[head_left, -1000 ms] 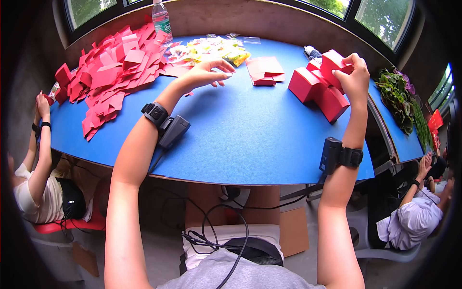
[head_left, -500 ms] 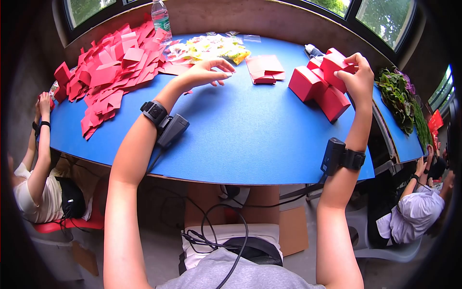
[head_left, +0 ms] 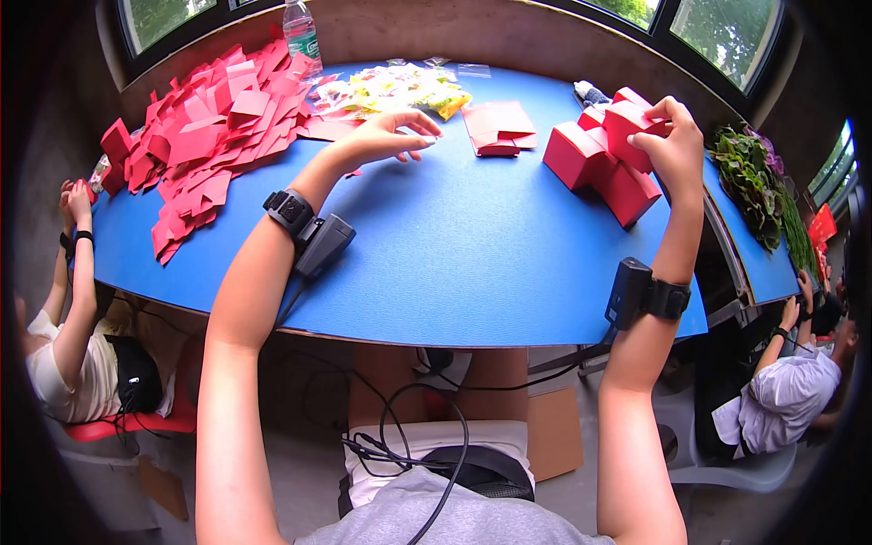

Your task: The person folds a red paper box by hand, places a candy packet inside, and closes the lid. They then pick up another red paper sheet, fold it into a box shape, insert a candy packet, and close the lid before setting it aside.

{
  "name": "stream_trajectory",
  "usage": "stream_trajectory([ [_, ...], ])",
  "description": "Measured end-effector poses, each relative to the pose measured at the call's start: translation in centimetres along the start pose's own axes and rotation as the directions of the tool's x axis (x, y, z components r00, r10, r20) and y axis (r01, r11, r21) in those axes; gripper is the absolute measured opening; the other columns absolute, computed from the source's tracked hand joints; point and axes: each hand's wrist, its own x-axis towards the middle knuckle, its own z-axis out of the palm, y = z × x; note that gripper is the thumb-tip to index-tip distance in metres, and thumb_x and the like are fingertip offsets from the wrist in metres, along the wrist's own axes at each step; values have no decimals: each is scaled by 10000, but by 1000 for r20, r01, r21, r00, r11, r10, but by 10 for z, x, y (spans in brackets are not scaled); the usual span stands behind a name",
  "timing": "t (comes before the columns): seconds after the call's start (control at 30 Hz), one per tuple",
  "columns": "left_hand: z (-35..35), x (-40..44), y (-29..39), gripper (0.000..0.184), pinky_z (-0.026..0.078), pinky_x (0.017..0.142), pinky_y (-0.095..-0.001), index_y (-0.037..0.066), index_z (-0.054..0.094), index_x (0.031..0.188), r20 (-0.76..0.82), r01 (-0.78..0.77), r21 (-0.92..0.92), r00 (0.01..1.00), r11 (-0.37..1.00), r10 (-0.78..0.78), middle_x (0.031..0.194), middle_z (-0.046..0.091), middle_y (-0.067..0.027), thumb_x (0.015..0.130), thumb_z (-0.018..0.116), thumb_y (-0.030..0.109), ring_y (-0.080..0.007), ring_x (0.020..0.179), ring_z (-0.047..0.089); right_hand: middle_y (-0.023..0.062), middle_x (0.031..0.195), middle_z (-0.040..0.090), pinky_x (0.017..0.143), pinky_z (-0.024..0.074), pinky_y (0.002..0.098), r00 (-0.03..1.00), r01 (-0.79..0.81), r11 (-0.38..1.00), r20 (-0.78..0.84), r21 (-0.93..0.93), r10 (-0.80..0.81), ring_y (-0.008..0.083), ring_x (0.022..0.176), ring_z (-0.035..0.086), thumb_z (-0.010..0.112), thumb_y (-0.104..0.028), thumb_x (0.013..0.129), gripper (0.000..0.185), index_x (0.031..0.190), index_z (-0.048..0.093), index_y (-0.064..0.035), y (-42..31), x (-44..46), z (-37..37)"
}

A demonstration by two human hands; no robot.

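My right hand (head_left: 677, 150) pinches a red paper box (head_left: 627, 127) between thumb and fingers. That box rests on or against several other folded red boxes (head_left: 576, 156) grouped at the right side of the blue table (head_left: 436, 245). Over the table's middle hovers my left hand (head_left: 389, 139), its fingers apart and loosely bent, holding nothing. To the right of its fingertips lies a flattened, folded red paper box (head_left: 500, 129). Behind it is a pile of small yellow and white wrapped pieces (head_left: 400, 89).
A big heap of flat red paper boxes (head_left: 195, 141) covers the table's left part, with a water bottle (head_left: 302, 41) behind. A dark-and-white object (head_left: 590, 94) lies behind the boxes. Leafy greens (head_left: 749, 182) lie on another table. People sit at both sides.
Both my hands stay almost in place, the right one still on the box. At the far left, another person's hands have shifted slightly.
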Motion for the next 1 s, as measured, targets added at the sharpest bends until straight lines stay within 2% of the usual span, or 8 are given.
stream_trajectory([
  [0.17,0,1,-3,307,487,692,-257,124,605,1099,-14,-23,-17,1000,1000,22,1098,584,-66,831,622,272,-114,810,608,122,859,608,720,498,329,1000,-8,1000,19,5,7,257,777,636,685,-89,535,287,780,557,-13,0,0,1],
  [0.33,0,-1,0,301,479,700,-244,123,583,1135,5,14,-10,1000,1000,-14,1098,570,-41,849,591,218,-95,817,590,122,856,607,722,496,329,999,-2,1000,43,8,2,255,784,634,682,-84,534,286,783,562,-14,3,1,2],
  [0.43,0,0,-3,305,486,694,-257,125,606,1101,-6,-5,-22,1000,1000,5,1097,585,-64,832,621,266,-114,816,610,119,860,610,730,498,328,1000,-9,1000,3,7,9,250,794,634,688,-89,535,298,802,576,-17,2,1,0],
  [0.53,0,1,-4,302,487,697,-257,125,607,1101,-5,-3,-25,1000,1000,3,1096,584,-64,833,618,262,-115,819,611,96,808,646,686,511,304,995,6,1000,-104,11,-5,187,738,635,709,-104,549,332,853,594,-37,5,2,-4],
  [0.67,0,2,-6,300,488,697,-256,123,608,1100,-4,3,-24,1000,1000,-3,1096,583,-66,831,617,256,-116,818,612,100,806,648,691,510,303,996,10,1000,-86,20,-9,189,745,636,705,-101,550,329,852,592,-36,6,2,-3],
  [0.73,0,1,-5,299,489,695,-255,122,608,1099,0,-7,-21,1000,1000,7,1094,582,-68,830,616,252,-116,816,611,120,866,633,726,509,321,998,-61,997,-3,49,61,233,776,644,700,-93,537,321,832,595,-25,4,2,-2],
  [0.93,0,0,-3,298,475,690,-238,106,579,1138,29,7,-24,1000,1000,-7,1097,562,-41,855,587,202,-89,803,586,138,875,636,722,511,331,993,-104,992,60,77,100,230,779,646,720,-103,555,323,837,590,-15,10,3,-1],
  [1.0,-1,0,-4,299,475,689,-238,104,579,1137,31,5,-24,1000,1000,-4,1094,562,-39,855,588,203,-88,802,585,147,885,635,725,511,337,992,-124,989,-1,79,125,234,790,645,738,-120,568,341,853,589,-7,12,5,4],
])
